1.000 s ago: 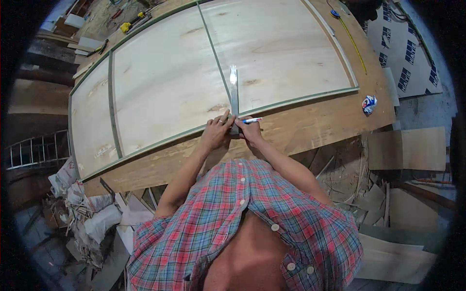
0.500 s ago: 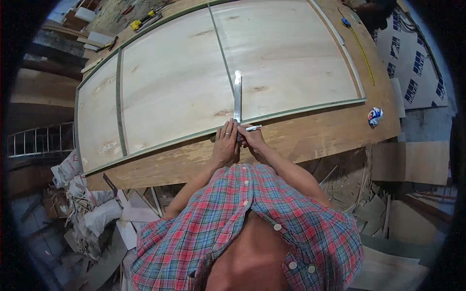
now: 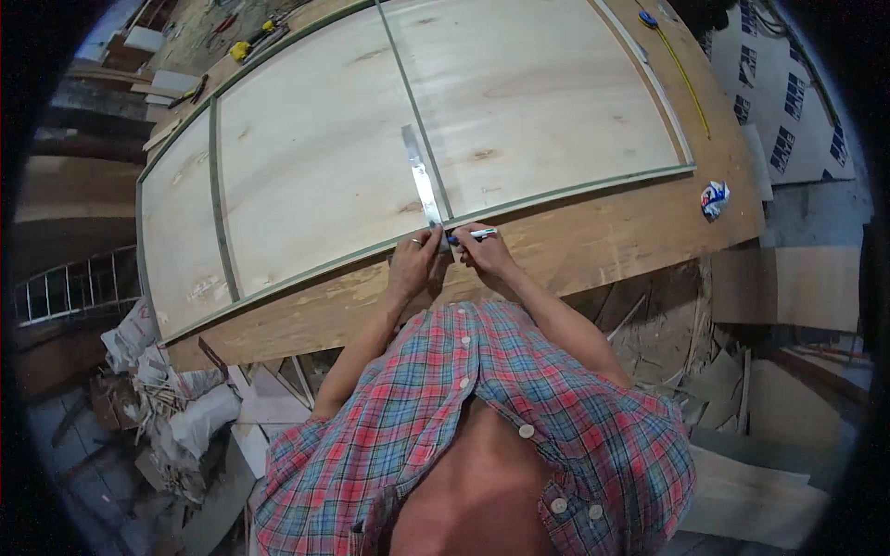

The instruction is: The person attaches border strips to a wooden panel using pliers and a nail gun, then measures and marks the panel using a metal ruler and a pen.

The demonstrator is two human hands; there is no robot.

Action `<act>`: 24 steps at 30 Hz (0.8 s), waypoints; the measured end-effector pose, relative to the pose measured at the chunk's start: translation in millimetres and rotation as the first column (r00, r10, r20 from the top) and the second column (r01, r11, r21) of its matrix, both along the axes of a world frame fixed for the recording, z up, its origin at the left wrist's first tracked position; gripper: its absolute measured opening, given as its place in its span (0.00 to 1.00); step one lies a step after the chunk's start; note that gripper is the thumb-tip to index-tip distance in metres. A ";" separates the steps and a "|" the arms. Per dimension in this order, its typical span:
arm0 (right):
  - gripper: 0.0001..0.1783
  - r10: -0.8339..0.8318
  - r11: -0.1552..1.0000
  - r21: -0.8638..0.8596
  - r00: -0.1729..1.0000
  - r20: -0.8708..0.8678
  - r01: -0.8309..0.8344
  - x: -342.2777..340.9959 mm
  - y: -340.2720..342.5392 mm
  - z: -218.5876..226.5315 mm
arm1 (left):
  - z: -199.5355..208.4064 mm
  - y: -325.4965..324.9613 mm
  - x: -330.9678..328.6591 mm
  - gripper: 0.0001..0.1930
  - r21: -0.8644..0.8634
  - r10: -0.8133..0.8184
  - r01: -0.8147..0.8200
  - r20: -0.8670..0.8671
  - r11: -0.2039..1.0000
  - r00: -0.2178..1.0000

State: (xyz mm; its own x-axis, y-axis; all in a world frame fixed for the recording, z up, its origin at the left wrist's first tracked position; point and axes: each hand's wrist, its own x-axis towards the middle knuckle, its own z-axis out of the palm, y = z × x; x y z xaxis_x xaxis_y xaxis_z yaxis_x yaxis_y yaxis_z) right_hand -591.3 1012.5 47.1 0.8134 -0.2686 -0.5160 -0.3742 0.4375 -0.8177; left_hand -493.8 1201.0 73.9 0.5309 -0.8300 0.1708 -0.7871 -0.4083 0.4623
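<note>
A large pale wooden panel edged with green strips lies before me. My left hand is closed on the near end of a metal square at the panel's front edge. Its shiny blade reaches over the panel, tilted to the left of a green cross strip. The end under my fingers is mostly hidden. My right hand, just beside it, pinches a white and blue marker, whose tip points left near the square.
The panel rests on a plywood worktop. On its right lie a yellow tape measure and a crumpled wrapper. Yellow-handled tools sit at the far left edge. Scrap and bags pile up on the floor to the left.
The square's blade has swung left, from along the cross strip to a tilt beside it. My right hand and the marker have drawn slightly away from my left hand. The view has shifted a little.
</note>
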 end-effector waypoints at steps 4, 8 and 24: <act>0.16 -0.064 0.997 -0.036 0.998 0.007 0.065 -23.0 -19.1 14.9 | -3.9 -1.4 3.8 0.34 0.062 -0.085 0.084 0.014 0.995 0.996; 0.19 -0.093 0.992 -0.075 0.990 0.104 0.101 -37.0 -33.2 23.6 | -3.4 -1.8 -2.7 0.35 0.090 -0.064 0.061 0.029 0.994 0.997; 0.16 -0.045 0.907 -0.401 0.977 0.208 0.127 -15.0 -22.4 71.5 | 0.3 -24.4 -0.9 0.28 0.061 -0.032 0.022 0.160 0.998 0.987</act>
State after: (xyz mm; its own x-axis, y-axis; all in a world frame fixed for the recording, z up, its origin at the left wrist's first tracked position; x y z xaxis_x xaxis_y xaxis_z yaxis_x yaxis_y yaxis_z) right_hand -606.3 990.1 118.5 0.8485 -0.4964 -0.1834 -0.1707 0.0713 -0.9827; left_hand -494.7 1176.6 74.2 0.4777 -0.8548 0.2028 -0.8604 -0.4085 0.3048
